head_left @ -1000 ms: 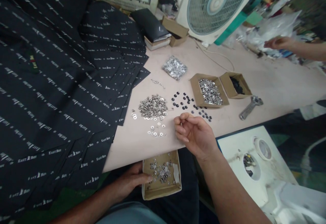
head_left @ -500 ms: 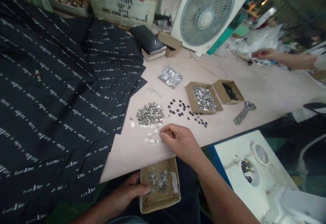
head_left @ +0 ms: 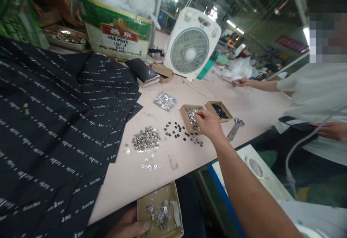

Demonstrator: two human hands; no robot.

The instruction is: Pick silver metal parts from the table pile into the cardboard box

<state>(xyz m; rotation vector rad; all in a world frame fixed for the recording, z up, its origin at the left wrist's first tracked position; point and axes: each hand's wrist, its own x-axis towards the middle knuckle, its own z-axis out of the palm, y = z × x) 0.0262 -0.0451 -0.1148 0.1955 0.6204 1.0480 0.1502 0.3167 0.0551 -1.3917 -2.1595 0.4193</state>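
My left hand (head_left: 131,225) grips the left edge of a shallow cardboard box (head_left: 173,230) below the table's front edge, its thumb inside. Small metal snap parts (head_left: 162,214) lie in that box. My right hand (head_left: 207,122) is over a cardboard box of silver parts (head_left: 191,117), fingers bent together at its right side; whatever they pinch is too small to make out. To the left sits a heap of metal snaps (head_left: 146,138), with flat rings (head_left: 150,167) in front of it. Black round caps (head_left: 176,129) are scattered between heap and box.
Black printed fabric (head_left: 54,122) covers the left side. A box of black parts (head_left: 221,111), a metal tool (head_left: 235,129), a bag of silver parts (head_left: 165,100) and a fan (head_left: 189,50) stand or lie around. At right, a person in a white shirt (head_left: 320,90) reaches over the table.
My right hand has moved from the loose rings, right and away, to the box of silver parts. The view has tilted up, showing more of the other person. My left hand still holds its box.
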